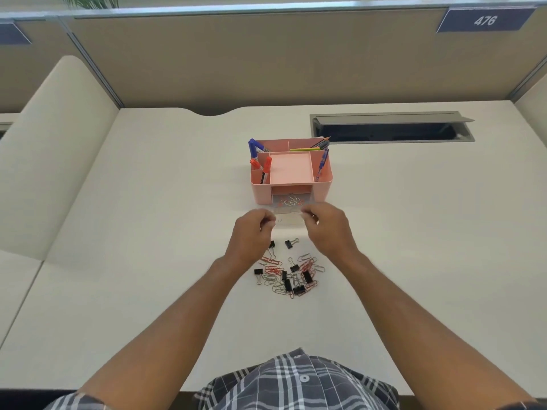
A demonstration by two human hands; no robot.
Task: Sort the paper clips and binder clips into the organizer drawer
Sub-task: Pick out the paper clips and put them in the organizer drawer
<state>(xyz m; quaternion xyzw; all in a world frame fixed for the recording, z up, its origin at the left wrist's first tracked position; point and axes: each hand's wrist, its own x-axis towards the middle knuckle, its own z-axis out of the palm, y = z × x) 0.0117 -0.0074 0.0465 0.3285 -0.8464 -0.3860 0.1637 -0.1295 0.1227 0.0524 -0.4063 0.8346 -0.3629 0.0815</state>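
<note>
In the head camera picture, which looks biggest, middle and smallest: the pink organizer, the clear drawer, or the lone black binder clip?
1. Pink organizer: biggest by far.
2. Clear drawer: smaller; it slides out of the organizer, partly hidden by the hands.
3. Lone binder clip: smallest, even though nearer the camera.

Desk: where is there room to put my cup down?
Bare desk lies left of the pink organizer, and right of it below the cable slot. It is crowded in front, where the drawer, both hands and the clip pile are.

obstacles: organizer (291, 189), clip pile (288, 273) | free: desk (148, 232) left, right
</note>
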